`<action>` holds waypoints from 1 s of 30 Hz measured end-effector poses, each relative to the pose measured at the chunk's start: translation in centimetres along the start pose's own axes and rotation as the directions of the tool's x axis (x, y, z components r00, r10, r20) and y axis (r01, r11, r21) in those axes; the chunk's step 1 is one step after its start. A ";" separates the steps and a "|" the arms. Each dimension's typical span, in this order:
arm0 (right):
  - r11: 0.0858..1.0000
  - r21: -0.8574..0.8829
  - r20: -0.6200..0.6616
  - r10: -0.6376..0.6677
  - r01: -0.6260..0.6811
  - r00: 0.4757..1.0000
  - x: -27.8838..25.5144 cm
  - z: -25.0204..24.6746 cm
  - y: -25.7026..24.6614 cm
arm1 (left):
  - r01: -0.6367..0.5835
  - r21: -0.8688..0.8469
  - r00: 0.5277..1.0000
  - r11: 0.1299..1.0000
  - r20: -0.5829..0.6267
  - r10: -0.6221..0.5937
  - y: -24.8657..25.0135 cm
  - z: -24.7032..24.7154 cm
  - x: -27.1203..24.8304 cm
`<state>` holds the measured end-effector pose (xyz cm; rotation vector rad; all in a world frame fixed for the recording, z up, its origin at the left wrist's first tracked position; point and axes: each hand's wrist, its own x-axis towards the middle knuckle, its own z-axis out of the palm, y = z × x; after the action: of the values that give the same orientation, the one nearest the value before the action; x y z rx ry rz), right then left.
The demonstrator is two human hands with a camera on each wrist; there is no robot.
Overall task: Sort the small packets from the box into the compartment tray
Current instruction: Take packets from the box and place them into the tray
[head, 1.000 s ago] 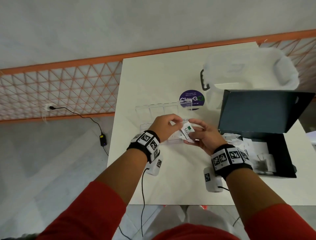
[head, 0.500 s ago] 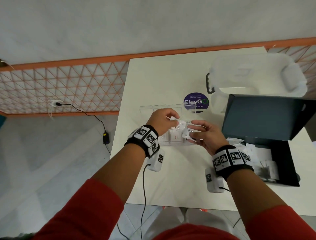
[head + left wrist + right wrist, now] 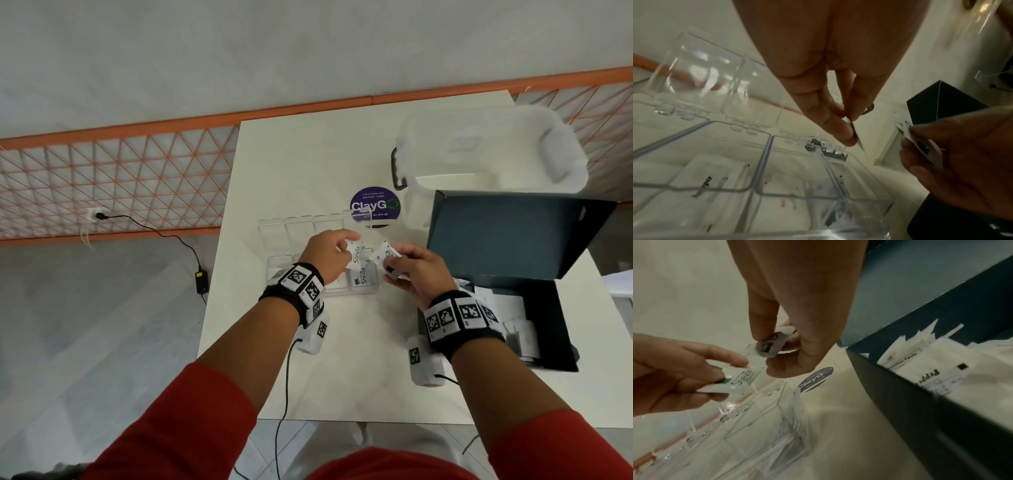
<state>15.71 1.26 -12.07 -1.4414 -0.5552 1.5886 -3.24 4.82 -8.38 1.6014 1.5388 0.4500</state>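
My left hand (image 3: 337, 251) pinches a white Stevia packet (image 3: 355, 257) above the clear compartment tray (image 3: 279, 263); the same packet (image 3: 735, 382) shows its green mark in the right wrist view. My right hand (image 3: 407, 270) pinches another white packet (image 3: 385, 255) just right of the tray, seen bent between thumb and fingers (image 3: 774, 344). One Stevia packet (image 3: 360, 277) lies in the tray's right compartment. Other compartments hold a pepper packet (image 3: 707, 178) and a red-printed one (image 3: 785, 191). The dark box (image 3: 548, 308) at the right holds several more packets (image 3: 937, 369).
The tray's clear lids (image 3: 308, 222) stand open behind it. A purple ClayGO sticker (image 3: 375, 206) lies on the white table (image 3: 342, 370). A translucent tub (image 3: 489, 150) stands at the back right. The box's lid (image 3: 513, 233) stands upright. Table edges run close at left and front.
The single packet held between both hands has become two: my left hand now holds one Stevia packet over the tray, my right hand keeps another slightly apart to the right.
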 end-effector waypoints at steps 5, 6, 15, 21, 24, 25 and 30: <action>0.999 0.045 -0.018 0.028 -0.027 0.999 0.3 -0.7 -0.1 | -0.022 0.179 0.999 0.984 0.049 0.013 -0.4 1.6 0.7; 0.996 0.072 -0.017 0.046 -0.045 0.999 0.3 -0.9 -0.1 | -0.031 0.222 0.998 0.975 0.057 0.018 -0.4 1.9 0.7; 0.987 0.122 0.028 0.106 -0.109 0.994 0.5 -0.9 -0.6 | -0.260 0.705 0.963 0.660 0.241 0.122 -0.4 3.4 0.9; 0.993 0.050 0.055 0.100 -0.102 0.994 0.3 -0.9 -0.5 | -0.267 0.811 0.962 0.520 0.259 0.091 -0.4 3.9 0.8; 0.994 0.041 0.061 0.098 -0.100 0.993 0.2 -1.2 -0.4 | -0.200 0.828 0.979 0.523 0.188 0.077 0.1 4.4 0.8; 0.994 0.041 0.061 0.098 -0.100 0.993 0.2 -1.2 -0.4 | -0.166 0.834 0.986 0.526 0.159 0.059 0.2 4.5 0.8; 0.994 0.042 0.051 0.096 -0.099 0.994 0.1 -1.5 -0.2 | 0.005 0.743 0.999 0.669 0.032 -0.043 0.4 4.8 0.8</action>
<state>17.16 1.13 -12.32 -1.4182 -0.4809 1.7066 0.73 4.10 -11.07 2.1705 1.8261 -0.3061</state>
